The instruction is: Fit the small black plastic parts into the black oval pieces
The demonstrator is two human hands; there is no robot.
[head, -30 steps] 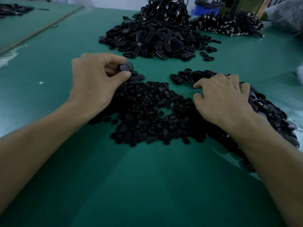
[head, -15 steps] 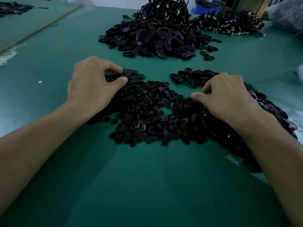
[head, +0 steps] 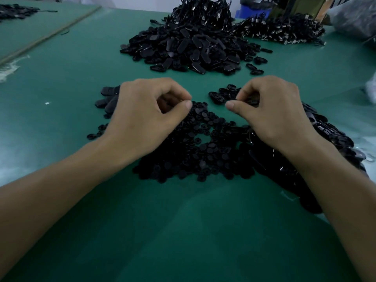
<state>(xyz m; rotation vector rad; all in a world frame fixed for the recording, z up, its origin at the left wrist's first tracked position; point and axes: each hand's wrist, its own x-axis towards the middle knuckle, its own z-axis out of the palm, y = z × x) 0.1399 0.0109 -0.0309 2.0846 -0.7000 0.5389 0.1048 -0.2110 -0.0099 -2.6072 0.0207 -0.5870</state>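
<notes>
Both hands have risen from the parts (head: 203,147): left hand (head: 146,115) and right hand (head: 272,112) pinch inward, thumbs facing above the parts' far edge; contents indiscernible.

Assembly workshop, green worktable (head: 183,231), heaped black parts (head: 183,45)

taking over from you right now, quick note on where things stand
Left hand: fingers curled, thumb tip against forefinger over the small parts in the middle. I cannot tell if it pinches one.
Right hand: curled at the few oval pieces beyond the small parts; grip unclear.
A larger pile of oval pieces lies by the right forearm, a small stack left of the left hand, a big heap farther back.
Done: cannot tell which are fitted.
Left: many loose small parts to fit.
</notes>
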